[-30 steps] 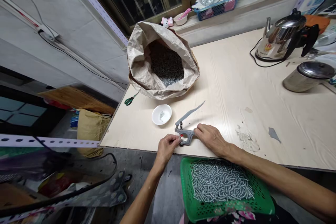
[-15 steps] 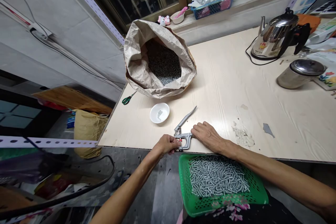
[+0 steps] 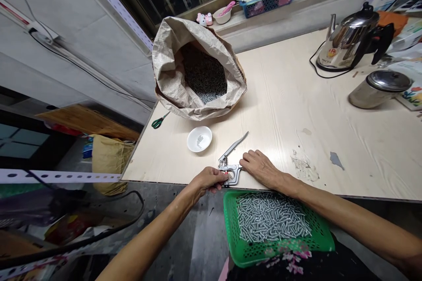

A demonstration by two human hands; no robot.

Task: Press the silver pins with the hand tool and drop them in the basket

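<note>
A grey pair of snap-fastener pliers (image 3: pixel 233 174) lies at the table's front edge, its upper lever raised away from the body and a spring and red part near the jaw. My left hand (image 3: pixel 211 178) is at the jaw opening, thumb and fingers pinched together; what is between them is too small to make out. My right hand (image 3: pixel 262 169) rests on the table with fingers curled over the end of the pliers' lower handle. Below the table edge, a green basket (image 3: pixel 232 228) holds many small silver screw-like pieces (image 3: pixel 272 217).
Behind the pliers stands a white bowl (image 3: pixel 199 147) with a few small pieces inside. A large open sack (image 3: pixel 168 61) of dark metal pieces sits farther back, near green-handled scissors (image 3: pixel 157 123). A kettle (image 3: pixel 346 46) and a lidded canister (image 3: pixel 369 92) stand right.
My left fingertips have moved slightly right, farther into the pliers' jaw opening. My right hand keeps its place on the handle. The view has shifted a little.
</note>
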